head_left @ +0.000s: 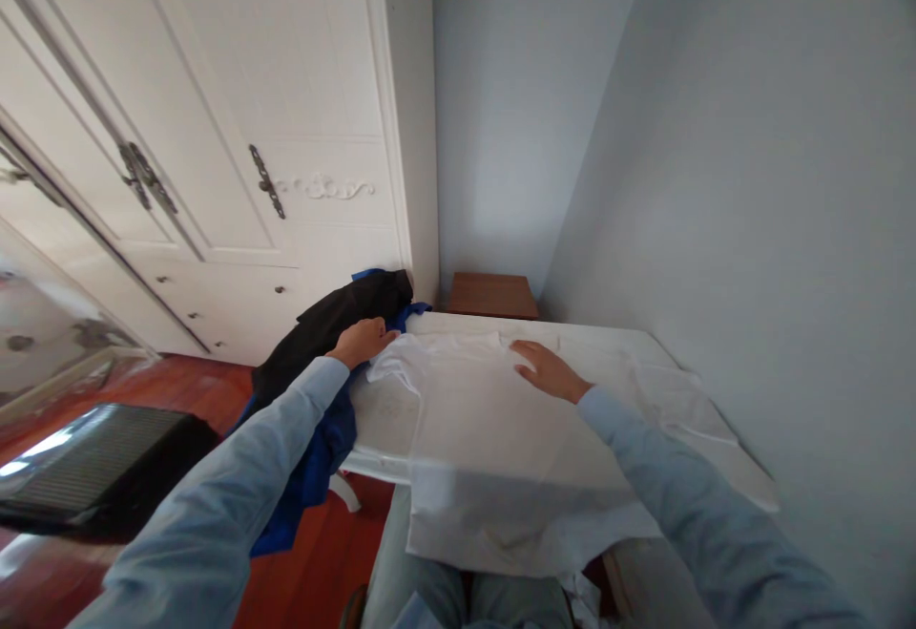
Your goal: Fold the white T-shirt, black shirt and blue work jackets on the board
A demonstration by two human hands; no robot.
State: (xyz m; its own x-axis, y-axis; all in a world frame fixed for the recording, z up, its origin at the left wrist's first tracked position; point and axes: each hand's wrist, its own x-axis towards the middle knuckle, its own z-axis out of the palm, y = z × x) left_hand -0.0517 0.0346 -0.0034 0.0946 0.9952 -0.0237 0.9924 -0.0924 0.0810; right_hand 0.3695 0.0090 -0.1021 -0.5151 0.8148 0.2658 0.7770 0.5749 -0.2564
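A white T-shirt [493, 419] lies spread on a white table [386, 419], its lower part hanging over the near edge onto my lap. My left hand [362, 341] is at the sleeve on the left, fingers closed on the cloth at its end. Near the collar, my right hand [550, 371] rests over the shirt with its fingers apart and holds nothing. A black garment [315, 328] and a blue garment [325, 448] hang over the table's left end, just under my left forearm.
A white wardrobe [286, 66] stands beyond the table on the left. Behind the table is a brown wooden box-like piece [493, 295]. A grey wall [751, 180] runs along the right. A dark ribbed suitcase [100, 467] is on the red floor [322, 553] at left.
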